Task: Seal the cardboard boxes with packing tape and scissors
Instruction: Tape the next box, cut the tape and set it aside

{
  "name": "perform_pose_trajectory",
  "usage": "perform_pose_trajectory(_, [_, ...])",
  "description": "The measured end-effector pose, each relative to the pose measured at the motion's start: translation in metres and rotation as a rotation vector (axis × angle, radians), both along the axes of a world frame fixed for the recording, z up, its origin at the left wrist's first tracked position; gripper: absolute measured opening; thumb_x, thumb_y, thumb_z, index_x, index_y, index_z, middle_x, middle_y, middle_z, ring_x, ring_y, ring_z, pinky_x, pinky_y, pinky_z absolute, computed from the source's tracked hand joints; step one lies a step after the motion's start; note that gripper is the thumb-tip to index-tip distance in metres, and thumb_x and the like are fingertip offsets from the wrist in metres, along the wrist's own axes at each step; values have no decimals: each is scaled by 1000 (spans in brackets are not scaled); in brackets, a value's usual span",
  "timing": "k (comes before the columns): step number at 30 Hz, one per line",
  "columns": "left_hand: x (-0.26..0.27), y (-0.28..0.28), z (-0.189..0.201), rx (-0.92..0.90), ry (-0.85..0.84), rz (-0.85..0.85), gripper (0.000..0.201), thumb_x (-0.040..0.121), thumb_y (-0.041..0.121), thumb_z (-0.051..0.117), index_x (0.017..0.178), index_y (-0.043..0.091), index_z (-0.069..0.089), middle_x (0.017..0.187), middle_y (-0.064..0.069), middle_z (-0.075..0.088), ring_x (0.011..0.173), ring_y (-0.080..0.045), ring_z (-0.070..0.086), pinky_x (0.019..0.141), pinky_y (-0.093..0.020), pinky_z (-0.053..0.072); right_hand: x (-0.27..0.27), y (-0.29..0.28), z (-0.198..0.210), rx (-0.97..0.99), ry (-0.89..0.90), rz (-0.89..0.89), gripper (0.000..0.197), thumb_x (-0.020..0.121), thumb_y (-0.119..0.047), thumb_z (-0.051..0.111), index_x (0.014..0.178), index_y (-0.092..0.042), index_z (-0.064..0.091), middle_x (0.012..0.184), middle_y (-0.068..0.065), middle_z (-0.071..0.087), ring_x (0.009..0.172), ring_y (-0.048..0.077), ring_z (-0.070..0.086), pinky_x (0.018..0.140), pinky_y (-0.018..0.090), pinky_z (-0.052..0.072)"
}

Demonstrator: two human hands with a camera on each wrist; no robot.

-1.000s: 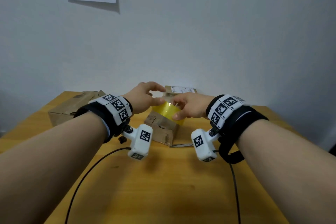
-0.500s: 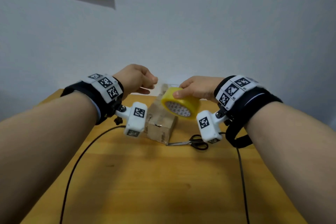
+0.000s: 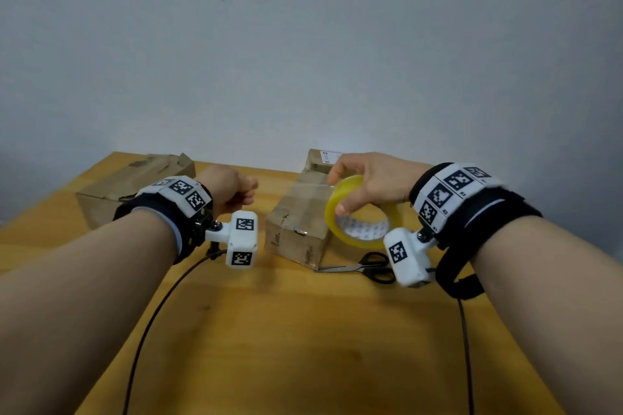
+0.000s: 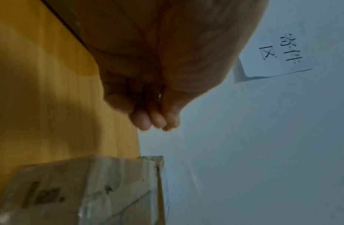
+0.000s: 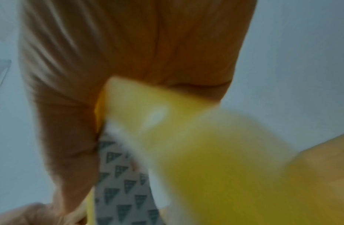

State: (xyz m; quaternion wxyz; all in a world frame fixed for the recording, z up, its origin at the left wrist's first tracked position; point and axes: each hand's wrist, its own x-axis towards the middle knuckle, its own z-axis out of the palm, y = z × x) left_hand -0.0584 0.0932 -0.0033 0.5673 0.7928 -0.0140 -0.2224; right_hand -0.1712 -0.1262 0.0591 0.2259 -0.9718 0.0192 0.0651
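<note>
My right hand (image 3: 367,182) grips a yellow roll of packing tape (image 3: 362,216) above the right side of a small cardboard box (image 3: 296,229), with the thumb inside the roll's core. In the right wrist view the roll (image 5: 205,152) fills the frame under the palm, blurred. My left hand (image 3: 236,190) is curled to the left of the box, its fingertips (image 4: 153,120) pinched together on the free end of the tape. A faint clear strip runs from them towards the roll, over the box top. Black-handled scissors (image 3: 364,268) lie on the table just right of the box.
A larger cardboard box (image 3: 135,185) sits at the back left of the wooden table (image 3: 303,330). A labelled box (image 3: 323,158) lies behind the middle one, against the wall. Thin black cables (image 3: 151,320) trail from both wrist cameras across the table.
The hands met at the roll a second ago and have since drawn apart. The left hand has moved left with its fingers pinched, and the right hand has carried the roll to the right.
</note>
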Motion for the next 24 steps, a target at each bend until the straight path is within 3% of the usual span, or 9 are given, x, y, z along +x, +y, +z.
perform_pose_trajectory(2, [7,-4,-7,11,32,24,32,101,13,44,69,12,48,56,-2,49,59,-14,42,56,-22,30,2,-8,-2,-43,32,5,44,69,-41,85,107,-41,63,124,-19,56,110,11,54,88,31,43])
perform_pose_trajectory(5, [13,-14,-16,86,82,40,35,102,18,41,67,15,44,33,4,43,54,-13,40,52,-22,27,6,-15,-5,-21,91,13,50,66,-51,84,111,-50,64,135,-18,53,125,10,48,103,36,37])
perform_pose_trajectory(7, [18,-19,-22,116,96,34,36,102,18,39,66,15,42,27,6,38,52,-13,37,50,-23,24,8,-19,-8,-31,104,29,56,66,-52,84,117,-54,61,140,-18,50,128,9,45,110,39,33])
perform_pose_trajectory(11, [27,-21,-34,132,115,45,36,102,17,39,66,14,43,25,5,37,52,-15,36,51,-24,26,9,-23,-14,59,112,29,47,70,-42,85,112,-52,67,128,-22,57,118,4,51,109,35,37])
perform_pose_trajectory(14, [29,-27,-43,123,132,51,36,101,16,41,65,13,44,26,5,37,52,-14,37,51,-24,26,10,-25,-19,66,158,17,44,70,-39,85,110,-50,70,127,-22,57,122,6,50,107,32,34])
perform_pose_trajectory(19, [32,-35,-54,154,160,47,38,100,19,41,62,16,40,26,5,34,51,-14,34,50,-22,23,14,-28,-26,65,197,9,45,67,-41,86,109,-50,71,128,-20,60,123,7,50,112,37,33])
perform_pose_trajectory(24, [38,-35,-58,202,178,65,38,99,16,41,61,16,36,25,4,31,49,-13,34,48,-22,24,20,-26,-29,51,224,23,44,70,-40,85,110,-50,70,126,-22,60,119,4,52,110,33,33])
